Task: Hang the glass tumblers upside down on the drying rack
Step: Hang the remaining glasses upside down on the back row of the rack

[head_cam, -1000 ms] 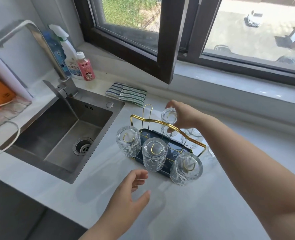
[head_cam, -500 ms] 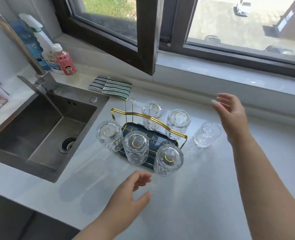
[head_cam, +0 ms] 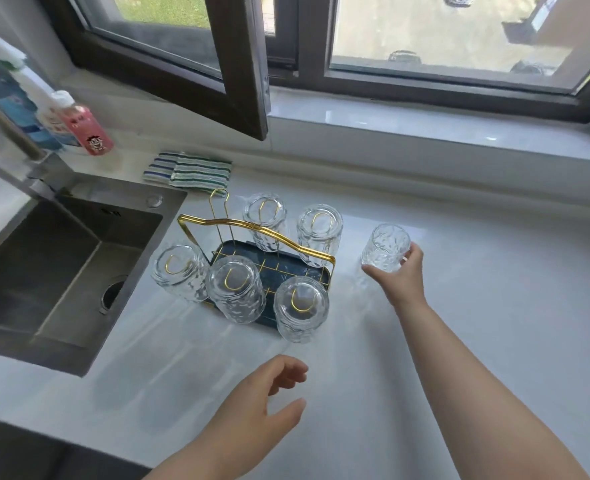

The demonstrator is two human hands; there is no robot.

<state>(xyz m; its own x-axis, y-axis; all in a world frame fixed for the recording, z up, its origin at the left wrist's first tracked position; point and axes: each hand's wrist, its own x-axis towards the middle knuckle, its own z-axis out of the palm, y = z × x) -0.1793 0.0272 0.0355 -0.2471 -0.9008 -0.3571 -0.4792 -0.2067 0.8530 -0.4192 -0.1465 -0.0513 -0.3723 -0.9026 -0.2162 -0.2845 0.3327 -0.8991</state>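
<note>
A gold-wire drying rack (head_cam: 258,228) on a dark blue tray (head_cam: 297,268) stands on the white counter beside the sink. Several ribbed glass tumblers hang upside down on its prongs, among them one at the front right (head_cam: 301,308) and one at the back right (head_cam: 319,233). One gold prong (head_cam: 219,209) at the back left is bare. A last tumbler (head_cam: 385,245) stands upright on the counter to the right of the rack. My right hand (head_cam: 399,273) wraps its base, thumb on the left, fingers on the right. My left hand (head_cam: 262,398) hovers open over the counter in front of the rack.
A steel sink (head_cam: 61,268) with a faucet (head_cam: 12,133) lies to the left. A spray bottle (head_cam: 19,95) and a pink bottle (head_cam: 85,124) stand behind it. Striped cloths (head_cam: 187,171) lie behind the rack. An open window sash (head_cam: 241,64) juts over the counter.
My right hand left the rack's back row, swung right and came down around the upright tumbler on the counter. The left hand stayed in place.
</note>
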